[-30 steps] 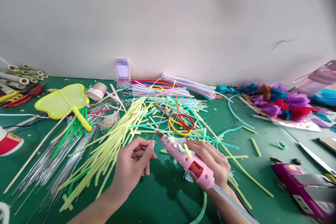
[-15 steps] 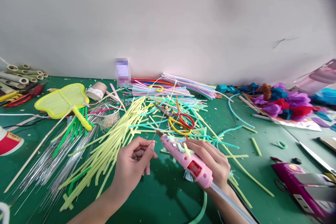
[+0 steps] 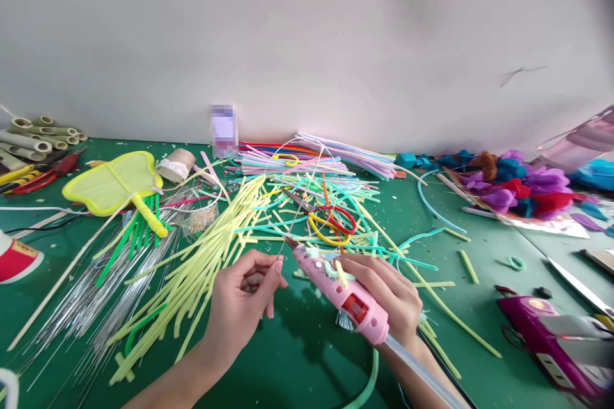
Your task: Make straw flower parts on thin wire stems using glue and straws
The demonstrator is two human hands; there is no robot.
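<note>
My left hand (image 3: 247,294) pinches the lower end of a thin wire frame (image 3: 294,220) between thumb and fingertips. The frame's stem rises to a round loop over the coloured pile. My right hand (image 3: 384,291) is wrapped around a pink hot glue gun (image 3: 330,284). The gun's nozzle points up and left and is at the wire just above my left fingertips; whether it touches cannot be made out. A clear glue stick (image 3: 417,367) extends from the gun's rear. Behind the nozzle, red and yellow scissors (image 3: 336,220) lie among the strips.
Yellow pipe cleaners (image 3: 211,255) and loose metal wires (image 3: 115,287) lie to the left, beside a yellow fan-shaped piece (image 3: 115,185). Purple, red and blue flowers (image 3: 522,188) and a magenta power strip (image 3: 542,339) are at right. A grey panel (image 3: 307,51) borders the back.
Almost nothing differs. Both hands, the wire frame and the glue gun stay in nearly the same place.
</note>
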